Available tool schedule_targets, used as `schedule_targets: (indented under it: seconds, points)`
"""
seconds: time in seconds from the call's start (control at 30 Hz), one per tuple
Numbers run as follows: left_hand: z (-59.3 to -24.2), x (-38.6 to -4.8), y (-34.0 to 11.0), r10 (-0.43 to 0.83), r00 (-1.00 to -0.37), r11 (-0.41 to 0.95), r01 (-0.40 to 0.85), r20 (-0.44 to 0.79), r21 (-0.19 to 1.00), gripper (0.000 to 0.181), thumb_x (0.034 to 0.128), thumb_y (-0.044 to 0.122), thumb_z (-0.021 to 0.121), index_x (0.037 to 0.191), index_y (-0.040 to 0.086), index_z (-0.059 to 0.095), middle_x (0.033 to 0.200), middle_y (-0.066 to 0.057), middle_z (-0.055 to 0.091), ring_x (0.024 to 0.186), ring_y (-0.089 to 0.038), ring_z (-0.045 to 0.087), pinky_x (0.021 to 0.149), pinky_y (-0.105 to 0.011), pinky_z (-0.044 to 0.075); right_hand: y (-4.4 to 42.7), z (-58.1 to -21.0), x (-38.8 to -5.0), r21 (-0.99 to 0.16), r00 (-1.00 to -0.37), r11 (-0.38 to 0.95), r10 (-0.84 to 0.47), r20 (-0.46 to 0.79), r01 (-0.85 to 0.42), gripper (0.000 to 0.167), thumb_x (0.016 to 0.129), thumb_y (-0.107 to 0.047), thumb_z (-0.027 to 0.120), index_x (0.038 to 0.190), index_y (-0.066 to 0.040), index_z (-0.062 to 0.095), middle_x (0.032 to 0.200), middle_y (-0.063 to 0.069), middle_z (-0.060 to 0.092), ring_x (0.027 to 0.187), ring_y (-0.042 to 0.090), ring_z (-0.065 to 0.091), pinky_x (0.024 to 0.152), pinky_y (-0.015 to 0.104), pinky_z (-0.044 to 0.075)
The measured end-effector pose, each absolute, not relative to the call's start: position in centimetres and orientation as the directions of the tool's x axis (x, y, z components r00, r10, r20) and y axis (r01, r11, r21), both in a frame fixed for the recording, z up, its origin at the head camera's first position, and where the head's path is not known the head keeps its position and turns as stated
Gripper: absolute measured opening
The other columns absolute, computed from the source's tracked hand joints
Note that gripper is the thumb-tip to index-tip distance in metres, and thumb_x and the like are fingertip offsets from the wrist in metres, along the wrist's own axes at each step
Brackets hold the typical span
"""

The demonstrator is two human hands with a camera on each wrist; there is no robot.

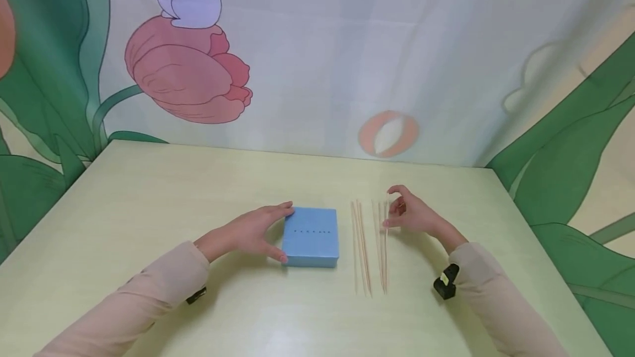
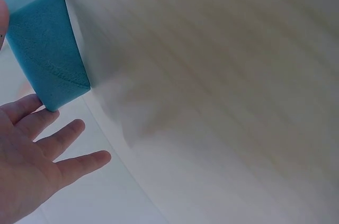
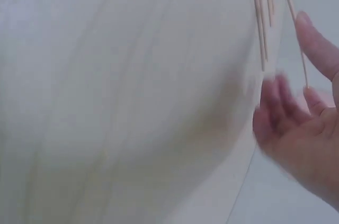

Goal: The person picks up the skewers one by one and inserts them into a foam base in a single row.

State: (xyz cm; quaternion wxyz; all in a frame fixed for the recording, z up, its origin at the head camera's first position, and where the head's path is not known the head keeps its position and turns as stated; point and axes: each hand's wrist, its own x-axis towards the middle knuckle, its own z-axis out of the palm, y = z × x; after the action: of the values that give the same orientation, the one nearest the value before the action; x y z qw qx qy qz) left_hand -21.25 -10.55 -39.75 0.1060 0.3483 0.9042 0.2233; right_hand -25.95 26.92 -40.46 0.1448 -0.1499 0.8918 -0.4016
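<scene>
Clearly, the fine work belongs to the right hand (image 1: pixel 412 215), whose thumb and forefinger hold one thin stick (image 1: pixel 387 208), the forefinger at its far end and the thumb a little nearer the person along its length. The other fingers of that hand curl in below, blurred in the right wrist view. The left hand (image 1: pixel 250 229) spreads its fingers loosely along the left side of a blue box (image 1: pixel 310 233), touching it at the far and near corners without wrapping round it. The box lies flat on the table (image 1: pixel 278 318), left of the sticks. Just right of it lies a loose left group of sticks (image 1: pixel 361 247), and between that and the right hand a right group of sticks (image 1: pixel 381 252), the held one running along its outer edge. To do this well, I would keep the pinch light, since so slender a stick probably bends or rolls easily, and steer from the gripped end while watching the near tip. The curled fingers should stay clear of the neighbouring sticks, and the left hand needs only gentle contact, as a hard push could slide the box into the nearer group.
</scene>
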Motion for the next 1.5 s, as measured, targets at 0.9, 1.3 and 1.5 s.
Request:
schedule_targets:
  seconds: [0.9, 1.3, 1.5]
  points:
    - [-39.8, -21.2, -10.7, 0.672, -0.740, 0.663, 0.580, -0.035, 0.474, 0.098, 0.0671, 0.049, 0.076, 0.141, 0.002, 0.031, 0.149, -0.013, 0.021, 0.133, -0.032, 0.025, 0.104, -0.047, 0.027, 25.1, -35.8, -22.2, -0.917, -0.957, 0.317, -0.234, 0.170, -0.241, 0.038, 0.084, -0.002, 0.063, 0.118, 0.003, 0.048, 0.074, -0.004, 0.066, 0.065, 0.012, 0.064, 0.055, 0.024, 0.049]
    - [-39.8, -21.3, -10.7, 0.670, -0.742, 0.657, 0.575, -0.027, 0.487, 0.098, 0.0659, 0.049, 0.076, 0.140, 0.003, 0.032, 0.147, -0.014, 0.025, 0.131, -0.033, 0.028, 0.103, -0.047, 0.028, 23.4, -33.8, -21.1, -0.887, -0.923, 0.282, -0.233, 0.305, -0.365, 0.031, 0.083, 0.001, 0.063, 0.112, 0.006, 0.053, 0.076, -0.003, 0.065, 0.066, 0.011, 0.064, 0.056, 0.022, 0.050]
    - [-39.5, -21.1, -10.6, 0.669, -0.742, 0.662, 0.573, -0.036, 0.482, 0.098, 0.0657, 0.049, 0.076, 0.140, 0.001, 0.033, 0.147, -0.015, 0.026, 0.130, -0.034, 0.029, 0.103, -0.047, 0.028, 22.2, -33.1, -20.3, -0.859, -0.901, 0.285, -0.221, 0.374, -0.427, 0.027, 0.081, 0.004, 0.064, 0.107, 0.007, 0.056, 0.077, 0.011, 0.065, 0.065, 0.011, 0.064, 0.056, 0.022, 0.050]
